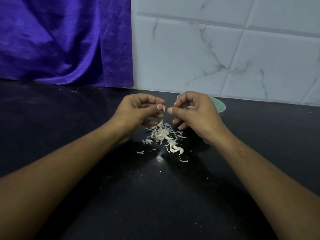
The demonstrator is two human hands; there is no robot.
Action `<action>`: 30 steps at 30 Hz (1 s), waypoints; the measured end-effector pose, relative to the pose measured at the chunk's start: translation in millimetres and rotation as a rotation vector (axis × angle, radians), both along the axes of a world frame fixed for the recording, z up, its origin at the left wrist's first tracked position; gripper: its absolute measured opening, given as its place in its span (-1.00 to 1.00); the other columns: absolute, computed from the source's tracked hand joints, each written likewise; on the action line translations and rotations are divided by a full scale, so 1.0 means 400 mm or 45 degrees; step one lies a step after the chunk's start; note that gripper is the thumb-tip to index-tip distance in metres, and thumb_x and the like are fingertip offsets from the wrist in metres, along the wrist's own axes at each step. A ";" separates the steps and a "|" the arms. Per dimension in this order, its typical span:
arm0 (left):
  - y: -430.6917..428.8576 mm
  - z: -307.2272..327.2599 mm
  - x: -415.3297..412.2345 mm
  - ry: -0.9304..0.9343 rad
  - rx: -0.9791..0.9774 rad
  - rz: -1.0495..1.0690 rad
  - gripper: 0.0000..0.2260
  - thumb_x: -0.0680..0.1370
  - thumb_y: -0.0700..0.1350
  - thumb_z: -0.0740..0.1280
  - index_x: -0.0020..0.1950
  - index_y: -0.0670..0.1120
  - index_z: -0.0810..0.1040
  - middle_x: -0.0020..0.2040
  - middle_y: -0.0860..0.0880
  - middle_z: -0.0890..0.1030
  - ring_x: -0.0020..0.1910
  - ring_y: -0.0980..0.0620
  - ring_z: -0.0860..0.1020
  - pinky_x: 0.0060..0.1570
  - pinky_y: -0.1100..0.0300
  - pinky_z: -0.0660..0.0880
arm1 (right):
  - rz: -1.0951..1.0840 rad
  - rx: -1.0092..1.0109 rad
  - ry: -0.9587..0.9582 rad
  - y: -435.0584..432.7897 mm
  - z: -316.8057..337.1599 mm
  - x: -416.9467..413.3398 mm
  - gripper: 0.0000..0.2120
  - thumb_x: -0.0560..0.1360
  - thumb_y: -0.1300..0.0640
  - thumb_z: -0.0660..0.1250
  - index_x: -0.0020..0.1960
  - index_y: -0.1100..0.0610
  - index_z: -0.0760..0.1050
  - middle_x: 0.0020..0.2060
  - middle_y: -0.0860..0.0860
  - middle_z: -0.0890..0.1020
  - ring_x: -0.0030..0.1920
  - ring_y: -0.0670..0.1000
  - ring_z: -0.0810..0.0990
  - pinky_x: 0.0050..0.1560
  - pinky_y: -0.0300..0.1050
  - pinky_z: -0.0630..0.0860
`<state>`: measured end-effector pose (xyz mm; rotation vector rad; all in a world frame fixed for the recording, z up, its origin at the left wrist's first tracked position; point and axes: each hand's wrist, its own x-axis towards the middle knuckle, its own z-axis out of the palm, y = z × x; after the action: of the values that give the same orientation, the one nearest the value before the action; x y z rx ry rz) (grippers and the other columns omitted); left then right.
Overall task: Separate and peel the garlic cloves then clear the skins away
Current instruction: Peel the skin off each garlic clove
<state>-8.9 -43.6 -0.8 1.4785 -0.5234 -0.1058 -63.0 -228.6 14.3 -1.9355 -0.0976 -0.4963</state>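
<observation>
Two bare hands are shown, the left hand (136,113) and the right hand (197,116), each carried on a forearm left uncovered from the wrist back to the lower edge of the view. Short nails with pale tips are seen on the left thumbnail (160,106) and the right thumbnail (170,110). Faint creases are made out behind the right hand's knuckles, toward the wrist.

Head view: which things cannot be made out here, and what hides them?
- Pale green round bowl: head view, mostly behind the right hand; contents hidden.
- Small white garlic piece pinched by the left hand: head view, too small to tell clove from skin.
</observation>
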 end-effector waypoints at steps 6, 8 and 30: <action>0.001 -0.001 -0.001 -0.089 0.011 0.008 -0.88 0.55 -0.21 0.48 0.06 -0.20 0.68 -0.13 -0.15 0.71 -0.14 0.01 0.69 -0.18 0.13 0.67 | 0.231 0.142 0.059 0.022 -0.007 -0.005 -0.83 0.50 0.35 0.50 0.05 0.26 0.57 -0.31 0.07 0.67 -0.35 0.07 0.70 -0.33 -0.04 0.64; 0.002 -0.001 0.001 -0.108 0.024 0.016 -0.89 0.55 -0.21 0.49 0.05 -0.20 0.67 -0.13 -0.17 0.71 -0.15 0.01 0.68 -0.19 0.12 0.67 | 0.229 0.148 0.042 0.024 -0.010 -0.004 -0.86 0.51 0.35 0.49 0.03 0.26 0.58 -0.32 0.07 0.69 -0.35 0.07 0.70 -0.29 -0.01 0.65; 0.012 0.007 0.005 -0.315 0.316 0.053 -0.86 0.60 -0.12 0.45 0.03 -0.20 0.66 -0.17 -0.14 0.71 -0.20 -0.06 0.70 -0.11 -0.10 0.68 | 0.201 0.196 -0.003 0.018 -0.016 0.005 -0.91 0.58 0.34 0.42 0.07 0.30 0.62 -0.08 0.34 0.70 -0.23 0.13 0.71 -0.08 0.15 0.70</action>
<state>-6.9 -38.6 1.9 1.7560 -0.6978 0.0475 -60.9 -221.2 7.9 -1.7606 -0.2057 -0.3893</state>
